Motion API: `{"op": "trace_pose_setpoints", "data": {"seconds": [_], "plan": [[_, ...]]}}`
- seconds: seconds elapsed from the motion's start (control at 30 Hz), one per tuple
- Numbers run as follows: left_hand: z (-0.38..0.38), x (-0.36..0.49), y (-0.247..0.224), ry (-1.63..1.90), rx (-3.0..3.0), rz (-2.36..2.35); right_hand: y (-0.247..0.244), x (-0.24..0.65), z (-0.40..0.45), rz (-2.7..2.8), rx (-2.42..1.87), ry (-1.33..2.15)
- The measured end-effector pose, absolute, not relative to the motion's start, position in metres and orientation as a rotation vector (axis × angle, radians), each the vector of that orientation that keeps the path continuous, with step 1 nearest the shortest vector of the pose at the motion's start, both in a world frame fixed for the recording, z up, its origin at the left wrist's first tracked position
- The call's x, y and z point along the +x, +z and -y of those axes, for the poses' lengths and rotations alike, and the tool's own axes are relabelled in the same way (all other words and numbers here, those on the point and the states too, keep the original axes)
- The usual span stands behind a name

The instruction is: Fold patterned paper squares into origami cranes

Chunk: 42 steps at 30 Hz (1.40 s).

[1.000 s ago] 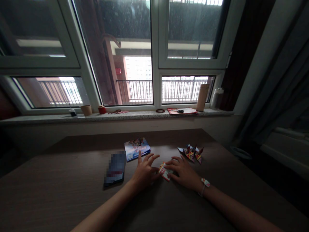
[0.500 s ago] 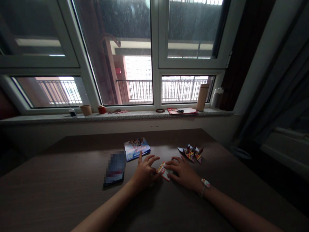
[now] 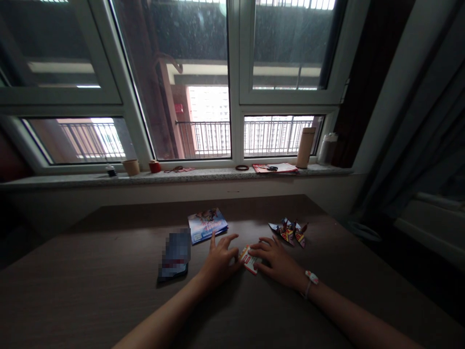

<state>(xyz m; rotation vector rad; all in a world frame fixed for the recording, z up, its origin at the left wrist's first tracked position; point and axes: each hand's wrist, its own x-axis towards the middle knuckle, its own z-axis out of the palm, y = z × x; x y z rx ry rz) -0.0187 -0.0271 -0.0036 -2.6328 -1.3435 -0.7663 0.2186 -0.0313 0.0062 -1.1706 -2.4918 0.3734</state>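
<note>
A small folded piece of printed paper (image 3: pixel 250 262), white with red and yellow, lies flat on the table between my two hands. My left hand (image 3: pixel 219 258) is at its left side, the thumb touching its edge and the other fingers spread, some raised off the table. On the paper's right part rest the outstretched fingers of my right hand (image 3: pixel 279 261), hiding some of it. Just beyond my right hand stand several folded paper figures (image 3: pixel 290 231) with pointed tips, made of colourful printed sheets.
A blue printed leaflet stack (image 3: pixel 207 225) lies beyond my left hand, beside a blurred-out dark flat object (image 3: pixel 175 254). On the windowsill (image 3: pixel 214 173) are a paper cup (image 3: pixel 131 167), a red spool (image 3: pixel 154 166), scissors (image 3: pixel 271 168) on papers and a tan bottle (image 3: pixel 305 148).
Both hands stay at the folded paper with hardly any shift. My left fingers have moved slightly. The whole view has tilted a little.
</note>
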Motion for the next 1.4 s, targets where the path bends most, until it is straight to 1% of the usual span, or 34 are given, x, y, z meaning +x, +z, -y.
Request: {"op": "trace_pose_setpoints", "data": {"seconds": [0.13, 0.47, 0.67, 0.9, 1.4], "plan": [[0.024, -0.015, -0.004, -0.728, -2.606, 1.450, 0.005, 0.218, 0.030, 2.473, -1.163, 0.403], [0.022, -0.014, 0.000, -0.525, -2.699, 1.502, 0.005, 0.217, 0.030, 2.447, -1.158, 0.428], [0.025, -0.011, 0.004, -0.587, -2.638, 1.441, 0.006, 0.217, 0.031, 2.455, -1.172, 0.419], [0.026, -0.010, 0.001, -0.757, -2.616, 1.349, 0.007, 0.217, 0.031, 2.464, -1.178, 0.396], [0.026, -0.017, 0.006, -0.791, -2.668, 1.249, 0.006, 0.218, 0.029, 2.471, -1.192, 0.363]]}}
